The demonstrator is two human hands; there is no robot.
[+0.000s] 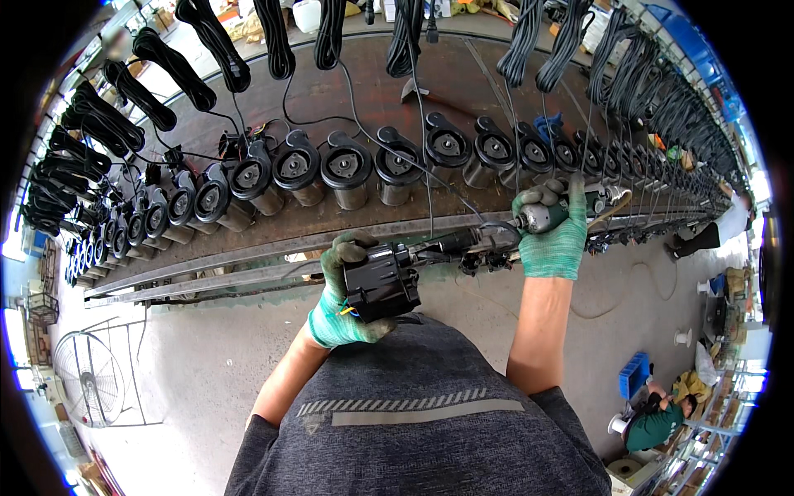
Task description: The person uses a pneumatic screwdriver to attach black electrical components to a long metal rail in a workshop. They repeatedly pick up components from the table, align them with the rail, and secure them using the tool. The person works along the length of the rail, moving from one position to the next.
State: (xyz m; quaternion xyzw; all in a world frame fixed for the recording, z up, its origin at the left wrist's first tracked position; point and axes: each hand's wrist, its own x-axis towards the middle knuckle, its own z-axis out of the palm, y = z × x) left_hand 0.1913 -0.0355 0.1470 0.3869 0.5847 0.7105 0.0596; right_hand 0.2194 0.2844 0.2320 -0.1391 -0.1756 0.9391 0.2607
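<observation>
My left hand [349,289], in a green knitted glove with dark palm and fingers, is wrapped round a black plastic motor housing [382,283]. Short coloured wires [348,312] stick out at the housing's lower left. My right hand [552,227], gloved the same way, grips a grey power screwdriver [542,217] lying level, its front end toward the housing. A yellowish hose [614,207] trails from the tool's right end. Black fittings between the two hands overlap, and I cannot tell whether the screwdriver's tip touches the housing.
A long row of metal motors with black collars [346,163] lines the dark bench [364,95] in front of me. Coiled black cables [331,37] hang above it. A hammer [430,97] lies behind the motors. At lower right sits another person [657,426] near a blue crate [634,374]; a large fan [87,376] stands at left.
</observation>
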